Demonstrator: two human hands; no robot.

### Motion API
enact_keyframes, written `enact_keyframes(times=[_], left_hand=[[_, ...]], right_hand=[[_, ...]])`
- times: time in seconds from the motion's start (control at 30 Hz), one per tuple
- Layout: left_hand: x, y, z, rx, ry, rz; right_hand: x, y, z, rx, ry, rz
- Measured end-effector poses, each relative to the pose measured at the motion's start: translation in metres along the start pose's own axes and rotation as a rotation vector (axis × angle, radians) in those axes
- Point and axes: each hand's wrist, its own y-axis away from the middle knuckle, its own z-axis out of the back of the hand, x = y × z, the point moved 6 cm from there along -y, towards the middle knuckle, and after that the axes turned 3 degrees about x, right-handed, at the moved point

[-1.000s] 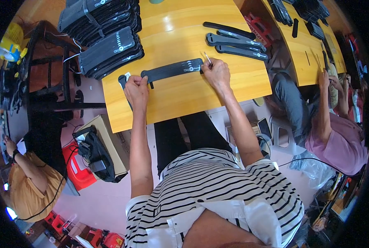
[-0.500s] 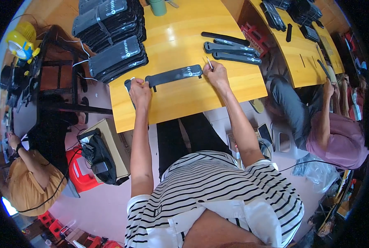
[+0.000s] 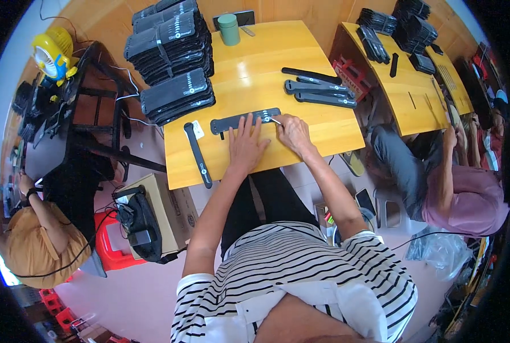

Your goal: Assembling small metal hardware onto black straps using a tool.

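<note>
A long flat black panel (image 3: 224, 123) with white markings lies across the yellow table in front of me. My left hand (image 3: 247, 147) rests on its middle, fingers stretched out and the palm toward me. At the panel's right end, my right hand (image 3: 294, 136) is closed around a slim pen-like tool (image 3: 275, 120); its pale tip meets the panel's edge, and the rest is hidden in the fingers. To the left lies a narrow black strip (image 3: 198, 157) with rounded ends, next to a small white slip (image 3: 198, 128).
Stacks of black panels (image 3: 166, 48) stand at the table's far left. Several black strips (image 3: 323, 88) lie at the right, and a green canister (image 3: 228, 30) stands at the back. Co-workers sit on both sides, one in a purple top (image 3: 466, 197). An open carton (image 3: 172, 211) is on the floor.
My left hand has left the panel's left end and now lies flat on its middle. The tool in my right hand has come down to the panel's right end. The view has shifted.
</note>
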Motion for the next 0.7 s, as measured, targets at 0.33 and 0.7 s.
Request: enact_keyframes(times=[0.33,0.7], left_hand=[[0.059,0.052,0.036,-0.188,0.019,0.272],[0.121,0.133,0.053,-0.214,0.183,0.754]], right_hand=[[0.005,0.025,0.010,-0.103,0.066,0.040],[0.004,0.069,0.025,-0.083,0.056,-0.040]])
